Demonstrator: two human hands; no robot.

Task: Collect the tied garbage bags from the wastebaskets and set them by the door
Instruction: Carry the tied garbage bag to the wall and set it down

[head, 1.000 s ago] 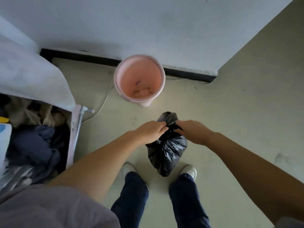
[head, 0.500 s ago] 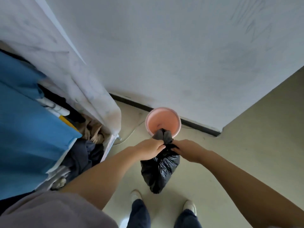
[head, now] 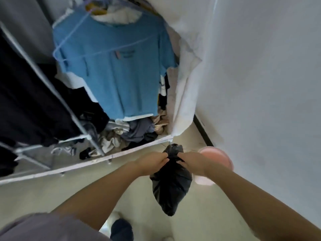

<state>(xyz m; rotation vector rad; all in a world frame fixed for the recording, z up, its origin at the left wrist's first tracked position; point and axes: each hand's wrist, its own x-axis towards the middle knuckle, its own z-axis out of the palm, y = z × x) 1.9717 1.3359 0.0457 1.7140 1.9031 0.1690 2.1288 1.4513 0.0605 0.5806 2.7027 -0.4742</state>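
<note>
Both hands, left hand (head: 152, 162) and right hand (head: 192, 162), pinch the garbage bag (head: 171, 185) neck, fingers curled; it hangs beside the pink wastebasket (head: 220, 158). Likely keeping the neck closed for carrying.

Pale, cream-coloured floor (head: 52, 193), smooth and scuffed, filling the lower half of the view. At 3 o'clock, standing on it against the white wall: a pink wastebasket (head: 219, 158), partly hidden behind an arm. From 9 to 12 o'clock, resting on it: a white-framed clothes rack (head: 83, 165), heaped clothes (head: 132, 133) on its bottom shelf. At 6 o'clock, planted on it: a white shoe (head: 111, 221), only partly seen. Along the wall's foot at 2 o'clock: a dark baseboard (head: 202, 129).
</note>
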